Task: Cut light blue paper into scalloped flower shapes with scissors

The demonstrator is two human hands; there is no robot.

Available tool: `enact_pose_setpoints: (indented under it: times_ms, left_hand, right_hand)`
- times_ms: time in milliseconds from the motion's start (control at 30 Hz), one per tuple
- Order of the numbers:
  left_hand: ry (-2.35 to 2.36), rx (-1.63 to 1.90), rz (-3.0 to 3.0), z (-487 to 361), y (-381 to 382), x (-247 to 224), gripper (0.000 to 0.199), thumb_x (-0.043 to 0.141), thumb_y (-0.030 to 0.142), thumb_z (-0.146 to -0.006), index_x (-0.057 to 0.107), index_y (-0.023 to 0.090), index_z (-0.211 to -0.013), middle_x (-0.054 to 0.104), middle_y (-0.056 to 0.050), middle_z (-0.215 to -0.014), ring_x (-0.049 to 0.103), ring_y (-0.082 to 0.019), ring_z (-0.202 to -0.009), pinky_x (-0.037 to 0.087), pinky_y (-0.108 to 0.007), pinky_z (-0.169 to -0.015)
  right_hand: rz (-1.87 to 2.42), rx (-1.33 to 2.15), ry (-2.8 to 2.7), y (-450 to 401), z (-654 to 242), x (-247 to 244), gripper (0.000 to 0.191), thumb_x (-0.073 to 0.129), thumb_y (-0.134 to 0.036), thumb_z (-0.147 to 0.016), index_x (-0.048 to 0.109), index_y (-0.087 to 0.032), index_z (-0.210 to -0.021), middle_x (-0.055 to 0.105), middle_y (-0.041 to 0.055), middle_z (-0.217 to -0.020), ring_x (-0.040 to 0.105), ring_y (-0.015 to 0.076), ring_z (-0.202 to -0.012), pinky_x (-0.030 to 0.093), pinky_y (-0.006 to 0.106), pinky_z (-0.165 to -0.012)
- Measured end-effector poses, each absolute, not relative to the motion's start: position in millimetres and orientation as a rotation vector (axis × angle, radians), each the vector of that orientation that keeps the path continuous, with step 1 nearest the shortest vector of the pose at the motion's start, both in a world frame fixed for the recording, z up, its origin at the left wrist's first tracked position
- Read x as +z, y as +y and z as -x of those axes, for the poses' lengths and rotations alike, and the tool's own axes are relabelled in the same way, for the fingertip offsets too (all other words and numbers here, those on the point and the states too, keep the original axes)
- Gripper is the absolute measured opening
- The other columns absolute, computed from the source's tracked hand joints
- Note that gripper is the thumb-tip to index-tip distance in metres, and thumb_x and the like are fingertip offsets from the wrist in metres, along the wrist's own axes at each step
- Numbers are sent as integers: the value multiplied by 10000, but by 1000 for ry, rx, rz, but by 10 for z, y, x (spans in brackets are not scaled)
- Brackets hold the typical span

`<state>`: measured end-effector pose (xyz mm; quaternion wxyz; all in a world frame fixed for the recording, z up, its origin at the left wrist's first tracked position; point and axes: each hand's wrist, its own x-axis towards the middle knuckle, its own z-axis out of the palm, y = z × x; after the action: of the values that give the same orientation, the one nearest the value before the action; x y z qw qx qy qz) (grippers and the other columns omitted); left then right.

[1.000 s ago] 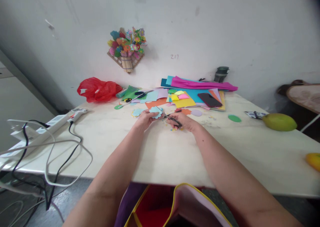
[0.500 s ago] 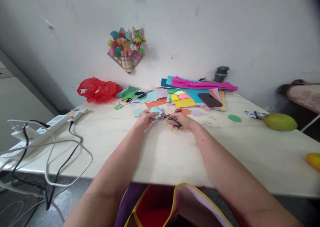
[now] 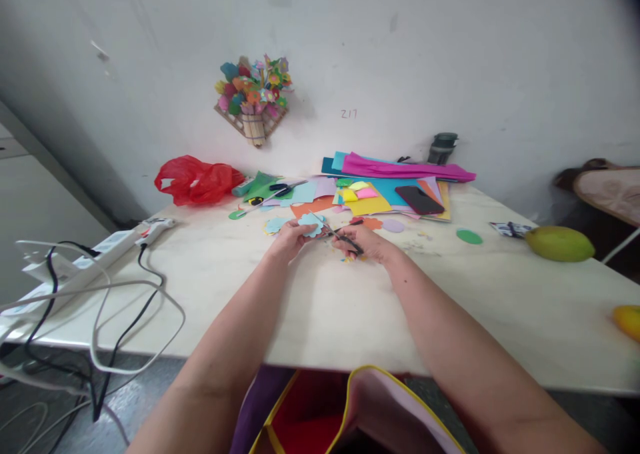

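Near the middle of the table, my left hand [image 3: 291, 239] pinches a light blue scalloped paper piece [image 3: 311, 224]. My right hand [image 3: 365, 242] is closed on a pair of dark-handled scissors [image 3: 354, 245], whose blades point up and left at the paper's right edge. Another light blue scalloped piece [image 3: 275, 225] lies just left of my left hand. Behind my right hand are an orange scalloped piece [image 3: 371, 223] and a lilac oval [image 3: 393, 225]. Small paper scraps [image 3: 347, 260] lie below the scissors.
Coloured sheets [image 3: 395, 191], a phone [image 3: 419, 200] and other scissors [image 3: 283, 189] lie at the back. A red bag [image 3: 197, 179] sits back left. Power strips [image 3: 80, 267] with cables are at left; a green oval [image 3: 469, 237] and a green fruit [image 3: 560, 243] at right.
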<state>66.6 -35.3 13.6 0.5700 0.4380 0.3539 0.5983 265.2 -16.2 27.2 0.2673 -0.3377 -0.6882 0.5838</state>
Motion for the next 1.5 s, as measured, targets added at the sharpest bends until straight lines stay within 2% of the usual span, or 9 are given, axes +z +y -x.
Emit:
enact_pose_setpoints:
  times_ms: [100, 233, 400, 567, 700, 867, 1167, 1333, 1500]
  left_hand:
    - [824, 1413, -1012, -680, -364, 151, 226, 756, 159, -590, 703, 71, -792, 720, -116, -840, 678, -205, -758, 523, -340, -821]
    - [852, 1424, -980, -703, -390, 187, 225, 761, 159, -588, 701, 73, -787, 717, -107, -824, 678, -201, -740, 538, -326, -782]
    - [895, 1427, -948, -684, -369, 172, 195, 772, 186, -594, 690, 86, -741, 710, -92, -793, 665, -174, -677, 549, -312, -727]
    - [901, 1376, -985, -693, -349, 148, 207, 749, 222, -626, 700, 105, -789, 711, -95, -831, 663, -178, -719, 551, -286, -668]
    - [904, 1345, -988, -758, -368, 177, 219, 726, 196, -627, 694, 115, -828, 697, -82, -844, 652, -170, -705, 555, -274, -603]
    - [913, 1303, -972, -819, -391, 196, 182, 715, 181, -636, 665, 103, -793, 670, -75, -804, 639, -163, -674, 560, -287, -577]
    - [935, 1246, -976, -829, -400, 173, 179, 756, 162, -608, 630, 94, -715, 653, -67, -737, 655, -177, -675, 577, -311, -610]
    - [985, 1253, -945, -832, -413, 191, 240, 785, 107, -531, 643, 92, -724, 669, -65, -738, 638, -155, -618, 565, -298, -609]
    - [945, 1241, -1041, -793, -393, 162, 238, 807, 204, -534, 661, 110, -697, 655, -41, -646, 605, -132, -550, 500, -240, -526]
  right_hand:
    - [904, 1589, -1859, -164, -2663, 274, 106, 646, -196, -749, 577, -117, -763, 531, -35, -453, 444, 49, -350, 365, 136, -337]
    - [882, 1592, -1861, -126, -2686, 238, 181, 636, -293, -773, 561, -130, -744, 556, -20, -493, 435, 41, -332, 264, 132, -285]
    - [870, 1556, -1758, -42, -2694, 175, 232, 689, -324, -719, 564, -136, -771, 603, 8, -544, 481, 60, -365, 208, 146, -281]
    - [901, 1496, -1523, -76, -2651, 216, 299, 732, -237, -635, 560, -158, -866, 666, 19, -649, 545, 82, -441, 244, 155, -329]
    - [915, 1475, -1384, -114, -2584, 239, 368, 763, -201, -559, 561, -171, -866, 581, -40, -528, 536, 97, -437, 259, 168, -351]
    - [874, 1436, -1286, -119, -2511, 208, 435, 801, -213, -490, 559, -177, -851, 560, -52, -551, 523, 92, -456, 302, 181, -382]
    - [882, 1350, -1239, -179, -2479, 260, 406, 764, -231, -480, 545, -179, -818, 538, -75, -558, 483, 68, -448, 392, 209, -462]
    - [836, 1361, -1291, -150, -2485, 238, 402, 760, -196, -479, 556, -178, -824, 545, -67, -562, 500, 79, -477, 430, 218, -492]
    - [852, 1402, -1369, -177, -2485, 252, 394, 750, -163, -475, 556, -174, -818, 576, -54, -555, 508, 85, -483, 434, 216, -495]
